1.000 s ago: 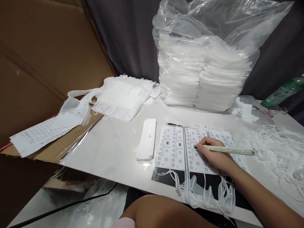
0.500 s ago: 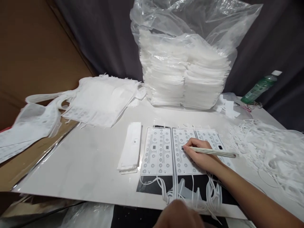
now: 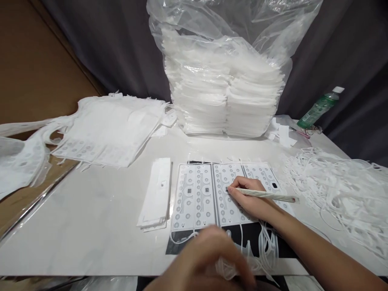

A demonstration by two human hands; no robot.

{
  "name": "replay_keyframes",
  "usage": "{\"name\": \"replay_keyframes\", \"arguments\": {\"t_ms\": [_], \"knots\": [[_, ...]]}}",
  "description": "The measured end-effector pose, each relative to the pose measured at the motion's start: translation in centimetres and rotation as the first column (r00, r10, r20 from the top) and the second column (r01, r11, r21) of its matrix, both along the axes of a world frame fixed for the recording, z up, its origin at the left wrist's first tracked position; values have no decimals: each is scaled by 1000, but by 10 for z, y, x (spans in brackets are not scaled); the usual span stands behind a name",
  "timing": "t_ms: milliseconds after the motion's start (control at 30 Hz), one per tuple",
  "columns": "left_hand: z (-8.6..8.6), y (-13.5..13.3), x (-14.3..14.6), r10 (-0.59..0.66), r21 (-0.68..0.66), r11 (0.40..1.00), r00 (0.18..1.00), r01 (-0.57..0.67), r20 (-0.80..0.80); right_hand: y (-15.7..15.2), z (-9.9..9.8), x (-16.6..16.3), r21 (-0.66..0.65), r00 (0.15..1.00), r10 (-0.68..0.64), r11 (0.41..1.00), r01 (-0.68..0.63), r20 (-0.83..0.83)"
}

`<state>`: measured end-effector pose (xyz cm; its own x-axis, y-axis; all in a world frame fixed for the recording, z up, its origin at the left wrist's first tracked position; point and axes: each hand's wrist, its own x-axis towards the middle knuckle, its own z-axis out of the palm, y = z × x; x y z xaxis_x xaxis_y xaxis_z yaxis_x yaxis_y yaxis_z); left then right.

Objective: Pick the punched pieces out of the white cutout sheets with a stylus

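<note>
My right hand (image 3: pixel 253 201) pinches a thin pale stick tool (image 3: pixel 266 195), its dark tip pressed on the middle of three white die-cut sheets (image 3: pixel 195 196) lying side by side on a black mat (image 3: pixel 178 246). My left hand (image 3: pixel 209 262) is blurred at the bottom edge, over the tangle of white strips (image 3: pixel 260 252) trailing off the sheets' near ends; its fingers cannot be made out. A small stack of narrow white pieces (image 3: pixel 156 194) lies left of the sheets.
A big clear plastic bag (image 3: pixel 226 68) of stacked white sheets stands at the back. A loose pile of sheets (image 3: pixel 112 127) lies at the left, a heap of white waste strips (image 3: pixel 339 190) at the right, a green bottle (image 3: pixel 318 107) far right. Brown cardboard (image 3: pixel 33 76) rises on the left.
The view has swung left. My left hand has risen from the bottom edge toward the strips at the sheets' near ends. My right hand keeps the tool tip on the middle sheet.
</note>
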<state>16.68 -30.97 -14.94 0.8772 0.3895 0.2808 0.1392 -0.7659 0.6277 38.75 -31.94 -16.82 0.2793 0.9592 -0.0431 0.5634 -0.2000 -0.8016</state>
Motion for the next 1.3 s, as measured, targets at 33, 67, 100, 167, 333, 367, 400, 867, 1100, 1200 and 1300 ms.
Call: {"name": "replay_keyframes", "arguments": {"t_ms": [33, 67, 100, 167, 333, 367, 400, 867, 1100, 1200, 1300], "knots": [[0, 7, 7, -3, 15, 1000, 1000, 3, -12, -1, -1, 0, 18, 1000, 13, 1000, -13, 17], [-1, 13, 13, 3, 41, 999, 999, -1, -36, -1, -2, 0, 53, 998, 29, 998, -32, 48], [-3, 18, 17, 13, 70, 998, 997, -8, -72, -2, -3, 0, 103, 994, 50, 993, -60, 96], [-11, 23, 21, 37, 115, 993, 986, -18, -161, -5, -7, 0, 216, 970, 95, 966, -145, 226], [-21, 25, 20, -3, 61, 998, 954, 23, -300, -12, -19, -11, 295, 804, 186, 864, -407, 564], [-20, 25, 20, -11, 50, 998, 951, 28, -310, -12, -20, -11, 282, 768, 194, 853, -439, 610], [-19, 25, 20, -17, 44, 999, 948, 32, -317, -13, -20, -8, 266, 742, 191, 852, -450, 643], [-23, 29, 5, 118, 114, 986, 993, -120, 26, 0, 30, 12, 10, 976, -42, 999, 41, 215], [-24, 34, 2, 118, 177, 977, 993, -115, -8, 7, 5, 8, 39, 998, 56, 998, -54, -42], [-24, 32, 7, 68, 203, 976, 997, -73, 33, 5, 3, 8, -20, 992, 126, 992, -126, 25], [-24, 26, 15, 53, 206, 977, 998, -58, 32, 6, 4, 2, -43, 985, 157, 987, -154, 71]]}}
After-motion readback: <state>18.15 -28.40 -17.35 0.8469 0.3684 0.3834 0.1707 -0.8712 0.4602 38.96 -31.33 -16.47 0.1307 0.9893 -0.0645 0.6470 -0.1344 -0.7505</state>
